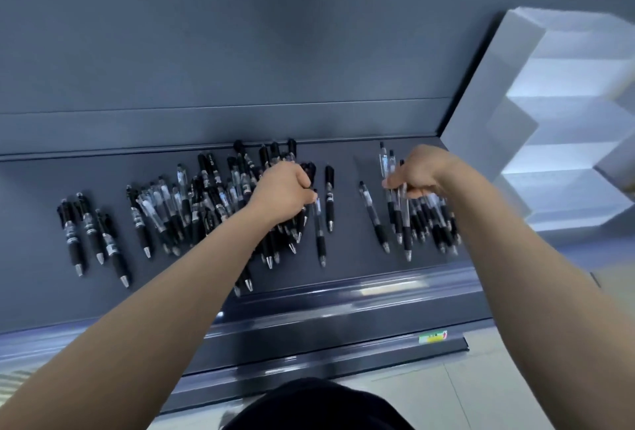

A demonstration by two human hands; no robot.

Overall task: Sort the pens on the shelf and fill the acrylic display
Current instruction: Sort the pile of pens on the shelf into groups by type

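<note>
From the head view, you had both arms stretched out over the dark grey flat shelf (34, 223). On it, black-and-clear plastic click pens lay in separate groups, their tips mostly pointing toward you. Your left hand (281, 189) was clenched round a bunch of pens at the right side of the big tangled middle pile (185, 202), with fingers curled under and knuckles up. Your right hand (417, 172) was grasping a few clear-barrelled pens at the top of the right-hand group (429, 220). That group was blurred, and I could not tell how many pens the hand held.

Between your hands two loose pens lay apart on the shelf. The first loose pen (329, 196) lay just beside your left hand, and the second loose pen (372, 216) lay nearer the right-hand group. Far to the left, three black pens (89, 233) lay side by side, well apart from the middle pile.

The white frosted acrylic display (563, 113), stepped in tiers, stood to the right of the pens, near your right hand. A small green-and-yellow label (433, 338) sat on the front edge strip (343, 340) below the shelf.
</note>
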